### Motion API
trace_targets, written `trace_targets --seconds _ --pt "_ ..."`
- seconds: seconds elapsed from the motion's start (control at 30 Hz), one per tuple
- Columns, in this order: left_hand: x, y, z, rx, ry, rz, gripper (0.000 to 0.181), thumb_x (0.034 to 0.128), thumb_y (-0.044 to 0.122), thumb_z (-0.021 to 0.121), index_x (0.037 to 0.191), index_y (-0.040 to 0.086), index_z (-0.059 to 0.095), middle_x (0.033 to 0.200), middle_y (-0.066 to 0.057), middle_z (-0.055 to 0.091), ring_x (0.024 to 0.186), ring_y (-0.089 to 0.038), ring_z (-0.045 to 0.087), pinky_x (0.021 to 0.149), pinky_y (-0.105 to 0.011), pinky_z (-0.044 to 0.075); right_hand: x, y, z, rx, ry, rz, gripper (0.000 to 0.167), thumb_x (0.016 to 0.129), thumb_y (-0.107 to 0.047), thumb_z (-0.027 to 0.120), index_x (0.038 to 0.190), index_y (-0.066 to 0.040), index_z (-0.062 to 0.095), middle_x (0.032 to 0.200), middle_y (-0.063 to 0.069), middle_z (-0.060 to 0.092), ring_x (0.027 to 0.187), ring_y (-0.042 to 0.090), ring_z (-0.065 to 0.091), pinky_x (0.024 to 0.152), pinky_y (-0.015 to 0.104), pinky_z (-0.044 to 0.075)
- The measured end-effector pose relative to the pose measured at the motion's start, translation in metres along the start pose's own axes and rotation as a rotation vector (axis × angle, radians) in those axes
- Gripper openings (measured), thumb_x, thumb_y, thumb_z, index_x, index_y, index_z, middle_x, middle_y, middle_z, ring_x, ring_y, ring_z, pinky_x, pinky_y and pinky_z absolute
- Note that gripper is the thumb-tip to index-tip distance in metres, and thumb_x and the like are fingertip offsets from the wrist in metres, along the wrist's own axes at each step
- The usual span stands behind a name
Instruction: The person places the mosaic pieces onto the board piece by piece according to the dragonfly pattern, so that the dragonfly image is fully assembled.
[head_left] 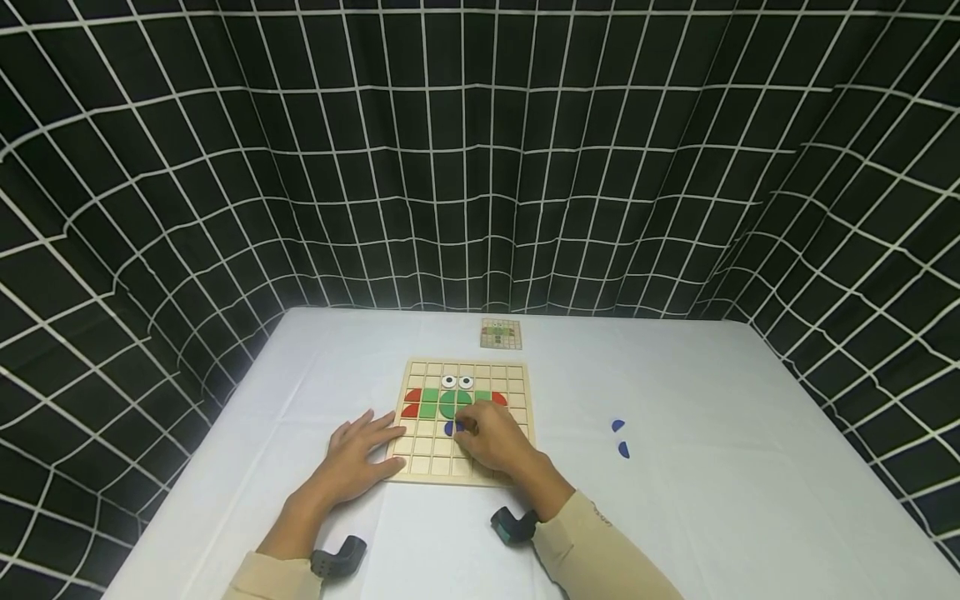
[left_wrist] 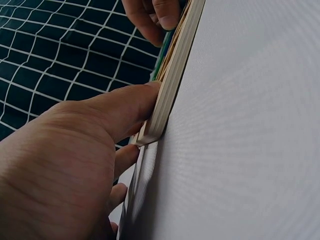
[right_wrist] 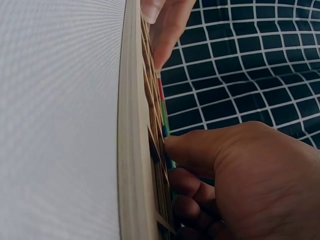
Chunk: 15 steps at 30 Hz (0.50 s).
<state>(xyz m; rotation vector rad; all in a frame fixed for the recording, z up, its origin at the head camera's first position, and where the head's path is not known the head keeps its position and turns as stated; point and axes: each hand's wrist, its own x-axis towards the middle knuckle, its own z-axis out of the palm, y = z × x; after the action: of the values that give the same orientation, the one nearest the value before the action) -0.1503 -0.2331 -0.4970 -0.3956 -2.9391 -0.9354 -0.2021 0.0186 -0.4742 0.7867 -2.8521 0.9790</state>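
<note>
A wooden grid board [head_left: 422, 463] lies flat on the white table, bearing red, green and blue pieces and two round eye pieces [head_left: 457, 382]. My left hand [head_left: 358, 454] rests on the board's left edge with fingers spread and thumb near the front corner. Over the middle of the board, my right hand [head_left: 491, 435] has its thumb and fingers brought together at a small blue piece [head_left: 460, 427], mostly covered by the fingertips. Just left of it sits another blue piece [head_left: 448, 428] in a cell. Green pieces [head_left: 447, 406] and red pieces [head_left: 412, 396] fill cells farther back.
Two blue curved pieces [head_left: 618, 425] lie on the table right of the board. A small pattern card [head_left: 501, 333] lies behind the board. Black curtains with a white grid [head_left: 480, 167] surround the table's back and sides.
</note>
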Motion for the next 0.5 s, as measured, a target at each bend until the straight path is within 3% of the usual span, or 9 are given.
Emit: trace_targets --seconds 0.23,0.5 --pt "0.0 0.0 0.0 -0.009 0.001 -0.004 0.051 0.0845 0.036 0.073 0.131 0.017 0.062 0.148 -0.006 0.043 0.142 -0.034 0.02 0.112 -0.054 0.003 -0.001 0.0 0.0 0.018 0.012 -0.01 0.026 0.083 -0.002 0.064 0.108 -0.005 0.071 0.085 -0.006 0.061 0.078 0.01 0.056 0.068 0.026 0.05" --pt "0.001 -0.001 0.0 -0.008 0.007 0.005 0.051 0.0845 0.036 0.073 0.13 0.017 0.062 0.147 -0.007 0.043 0.142 -0.035 0.02 0.112 -0.055 0.003 -0.004 -0.004 -0.015 0.11 0.08 -0.037 0.025 0.084 -0.005 0.063 0.108 -0.005 0.071 0.09 -0.006 0.063 0.08 0.01 0.057 0.071 0.026 0.051"
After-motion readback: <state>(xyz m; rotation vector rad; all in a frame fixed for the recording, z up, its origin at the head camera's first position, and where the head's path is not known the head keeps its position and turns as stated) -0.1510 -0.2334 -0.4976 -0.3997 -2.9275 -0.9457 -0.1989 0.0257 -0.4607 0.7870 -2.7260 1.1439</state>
